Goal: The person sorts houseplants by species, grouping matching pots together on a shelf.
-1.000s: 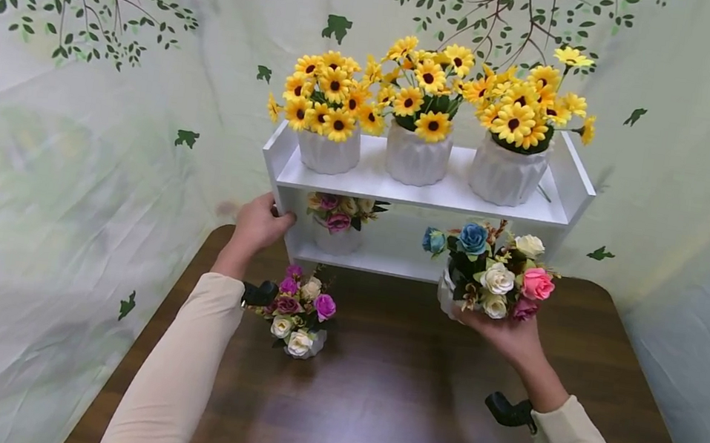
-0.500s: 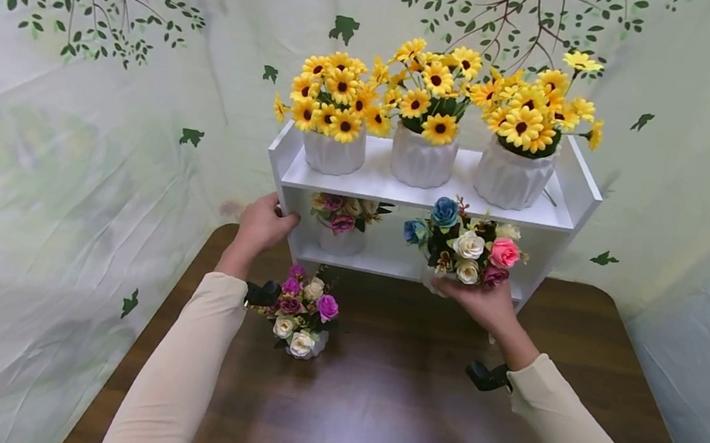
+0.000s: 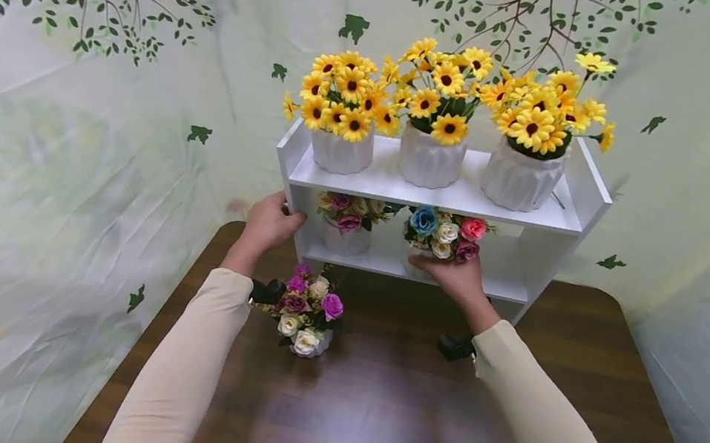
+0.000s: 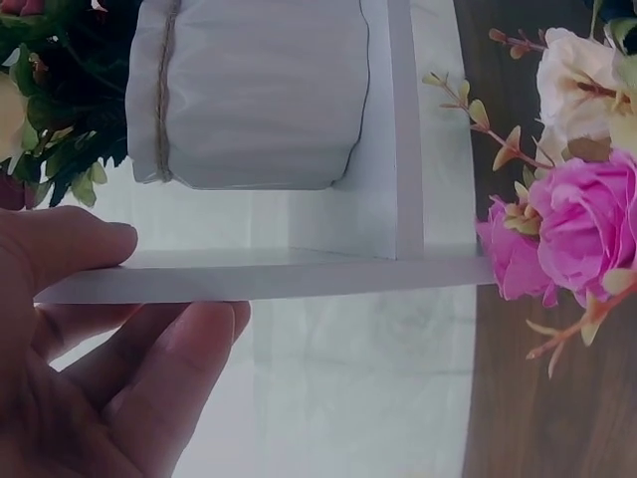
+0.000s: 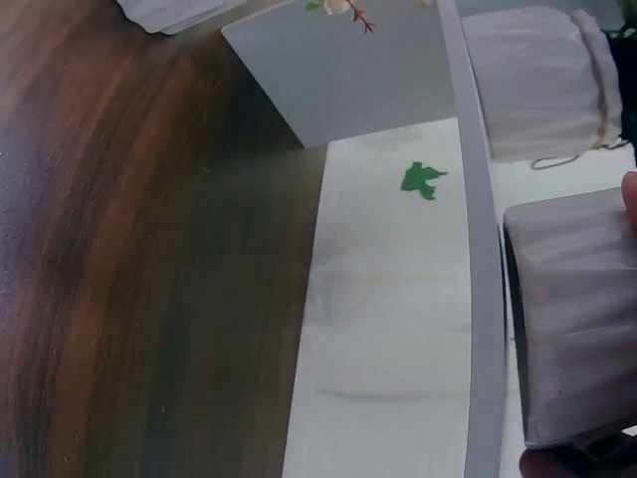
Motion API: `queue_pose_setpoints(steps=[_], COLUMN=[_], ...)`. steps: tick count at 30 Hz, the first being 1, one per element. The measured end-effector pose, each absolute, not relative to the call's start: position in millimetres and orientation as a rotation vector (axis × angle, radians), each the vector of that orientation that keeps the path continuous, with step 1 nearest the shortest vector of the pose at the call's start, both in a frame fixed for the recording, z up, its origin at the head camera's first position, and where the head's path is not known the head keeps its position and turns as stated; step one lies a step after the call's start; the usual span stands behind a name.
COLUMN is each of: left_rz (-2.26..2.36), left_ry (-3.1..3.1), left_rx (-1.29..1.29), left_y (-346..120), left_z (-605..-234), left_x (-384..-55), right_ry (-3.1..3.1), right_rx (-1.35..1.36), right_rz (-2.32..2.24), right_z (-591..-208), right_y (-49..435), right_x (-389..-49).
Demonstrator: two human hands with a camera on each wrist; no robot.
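My left hand (image 3: 270, 225) grips the left side panel (image 4: 318, 283) of a white two-tier shelf (image 3: 592, 184), thumb on the inner face and fingers on the outer. With my right hand (image 3: 460, 279) I hold a white flowerpot (image 5: 582, 314) of blue, white and pink roses (image 3: 447, 233) at the lower tier, near its middle. Its base is right at the lower board (image 5: 485, 299); whether it touches is hard to tell. To its left on that tier stands another white pot (image 3: 346, 240) with pink and cream flowers. The upper board partly hides both bouquets.
On the upper tier stand three white pots (image 3: 432, 160) of yellow daisy-like flowers. A pot with purple and cream roses (image 3: 311, 309) stands on the dark wooden table (image 3: 370, 411), in front of the shelf's left side. A leaf-printed cloth (image 3: 100, 165) hangs behind.
My right hand has carried the rose pot leftward and in, from in front of the shelf's right side to the lower tier. My left hand keeps its grip on the side panel.
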State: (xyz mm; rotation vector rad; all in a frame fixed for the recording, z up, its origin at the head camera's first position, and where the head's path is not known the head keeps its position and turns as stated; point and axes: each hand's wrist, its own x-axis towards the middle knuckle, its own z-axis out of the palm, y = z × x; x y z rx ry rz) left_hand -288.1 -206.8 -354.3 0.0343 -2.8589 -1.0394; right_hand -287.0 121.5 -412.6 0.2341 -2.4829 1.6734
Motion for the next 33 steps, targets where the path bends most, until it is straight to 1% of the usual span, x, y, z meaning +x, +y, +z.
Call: queue_pose_setpoints(steps=[9,15,27,30,33], left_rz=[-1.022,-0.967,-0.973,-0.967,-0.956], left_ry=[-2.85,-2.849,-2.875,-2.868,-2.866], left_rx=[-0.035,-0.105,-0.108,-0.094,-0.097], left_y=[-209.1,-215.4,-211.6,-211.6,-212.5], left_z=[-355.2,-358.2,-352.6,-353.7,-355.2], left_x=[-290.4,-292.7,-292.0,-291.6,-291.3], right_ry=[-2.434,-2.429,-2.452,-2.458,-2.4], right_rx=[0.119,0.142,0.155,0.19,0.195], right_rz=[1.727,1.75,1.755,1.724,1.636], right_z=[-416.0,-418.4,-420.7,-422.5,-429.9], right_y=[108.7,101.9,103.9,102.6,99.3], right_x=[-300.0,-302.3,-305.3,-303.2,-292.1])
